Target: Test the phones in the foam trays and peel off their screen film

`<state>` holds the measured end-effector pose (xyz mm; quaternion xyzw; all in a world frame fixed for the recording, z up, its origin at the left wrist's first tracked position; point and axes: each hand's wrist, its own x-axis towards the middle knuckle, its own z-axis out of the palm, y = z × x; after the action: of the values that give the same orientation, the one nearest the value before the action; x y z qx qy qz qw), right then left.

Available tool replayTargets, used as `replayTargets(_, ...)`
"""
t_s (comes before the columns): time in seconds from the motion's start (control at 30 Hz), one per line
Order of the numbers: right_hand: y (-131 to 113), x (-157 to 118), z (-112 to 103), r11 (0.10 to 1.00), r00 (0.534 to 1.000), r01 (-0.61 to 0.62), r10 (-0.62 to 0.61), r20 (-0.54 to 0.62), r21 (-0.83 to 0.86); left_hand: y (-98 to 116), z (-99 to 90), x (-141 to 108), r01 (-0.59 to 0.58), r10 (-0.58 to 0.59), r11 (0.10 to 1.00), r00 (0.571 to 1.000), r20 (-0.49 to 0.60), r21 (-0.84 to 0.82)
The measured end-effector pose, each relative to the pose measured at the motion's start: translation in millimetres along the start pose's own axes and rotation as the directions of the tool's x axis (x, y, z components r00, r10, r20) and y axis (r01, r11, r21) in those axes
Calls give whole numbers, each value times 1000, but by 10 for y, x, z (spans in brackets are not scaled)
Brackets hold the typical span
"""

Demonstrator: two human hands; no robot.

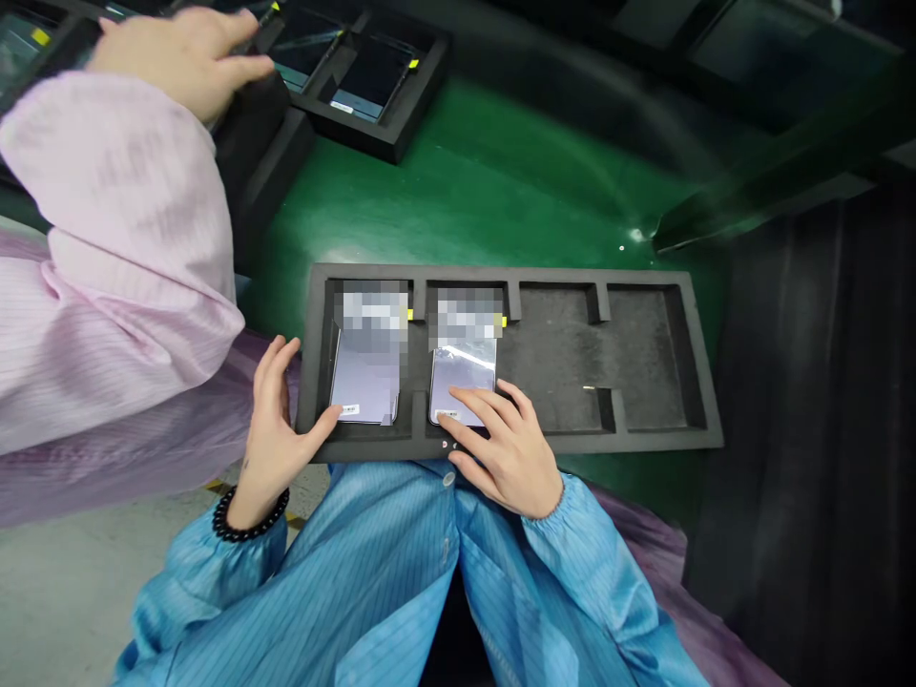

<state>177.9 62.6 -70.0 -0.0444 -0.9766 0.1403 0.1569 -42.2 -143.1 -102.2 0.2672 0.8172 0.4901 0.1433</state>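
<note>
A black foam tray (pixel 468 445) with several compartments lies in front of me on the green surface. Its two left compartments each hold a flat phone-like screen panel, with a yellow tab at the right side and a small white label near the bottom. My left hand (pixel 276 434) is at the tray's left end, fingers apart, thumb tip by the label of the left screen panel (pixel 364 377). Over the lower part of the second screen panel (pixel 465 367), my right hand (pixel 505 444) lies with fingers spread, fingertips on or just above its glass. Neither hand grips anything.
At the upper left, a co-worker's hand (pixel 178 57) in a pink sleeve (pixel 135 239) reaches over other black trays (pixel 401 138) holding similar panels. Green work surface (pixel 501 191) extends behind my tray. A dark upright panel (pixel 801 401) stands on the right.
</note>
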Motion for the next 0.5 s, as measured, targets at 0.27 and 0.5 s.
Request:
replayTargets(0.27, 18, 4, -9, 1000, 1000, -10, 11, -17, 29, 18, 1, -11, -51, 45, 994, 996, -71, -92)
replayTargets(0.5, 18, -5, -40, 997, 1000, -7, 7, 7, 79, 174, 26, -14, -129, 130, 990, 991, -8, 51)
